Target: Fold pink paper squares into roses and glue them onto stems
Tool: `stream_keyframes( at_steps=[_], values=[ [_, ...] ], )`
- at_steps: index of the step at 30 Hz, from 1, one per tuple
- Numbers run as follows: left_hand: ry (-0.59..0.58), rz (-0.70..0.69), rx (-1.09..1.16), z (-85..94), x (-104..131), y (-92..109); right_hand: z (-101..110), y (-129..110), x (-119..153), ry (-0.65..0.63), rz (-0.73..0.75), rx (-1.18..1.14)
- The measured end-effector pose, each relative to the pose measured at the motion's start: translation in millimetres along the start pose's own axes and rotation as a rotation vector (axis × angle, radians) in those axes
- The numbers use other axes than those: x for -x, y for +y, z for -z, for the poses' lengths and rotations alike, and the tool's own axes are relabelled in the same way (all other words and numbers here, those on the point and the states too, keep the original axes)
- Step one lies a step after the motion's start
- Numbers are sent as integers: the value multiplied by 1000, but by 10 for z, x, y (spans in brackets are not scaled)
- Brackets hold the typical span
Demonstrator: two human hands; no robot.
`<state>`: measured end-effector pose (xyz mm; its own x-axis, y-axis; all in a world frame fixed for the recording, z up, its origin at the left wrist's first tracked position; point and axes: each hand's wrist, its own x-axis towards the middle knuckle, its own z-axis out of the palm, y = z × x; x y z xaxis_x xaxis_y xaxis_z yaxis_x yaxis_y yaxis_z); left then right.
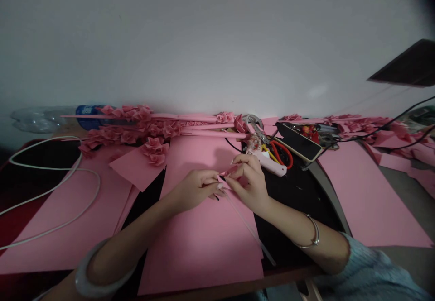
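Note:
A small piece of folded pink paper [223, 174] is pinched between my two hands, over a large pink sheet [204, 251]. My left hand [200, 188] grips it from the left, with thumb and fingers closed. On the other side, my right hand [249, 181] has its fingers bent and their tips pressed on the same paper. A thin, pale stick [251, 232] runs from under my left fingertips down to the lower right; I cannot tell whether it is held. The fingers hide much of the folded paper's shape.
Folded pink paper flowers [154, 149] and rolled paper line the wall. Behind my right hand lie a phone [299, 142], red-handled scissors [282, 152] and a pale pink tool [272, 165]. A white cable [90, 174] loops at left; a plastic bottle [44, 119] lies behind.

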<state>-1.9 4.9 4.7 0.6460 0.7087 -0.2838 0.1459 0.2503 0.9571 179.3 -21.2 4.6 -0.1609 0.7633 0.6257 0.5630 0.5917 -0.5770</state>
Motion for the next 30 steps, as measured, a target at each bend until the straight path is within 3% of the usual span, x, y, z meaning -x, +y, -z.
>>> stream_keyframes(
  at_steps=[6,17,30],
  values=[
    [18,22,47,18,2,24,6,5,-9,-48,111,26],
    [-25,56,98,63,-12,53,0,36,-3,-112,100,25],
    [16,74,210,78,-3,29,-9,55,-1,-135,86,7]
  ],
)
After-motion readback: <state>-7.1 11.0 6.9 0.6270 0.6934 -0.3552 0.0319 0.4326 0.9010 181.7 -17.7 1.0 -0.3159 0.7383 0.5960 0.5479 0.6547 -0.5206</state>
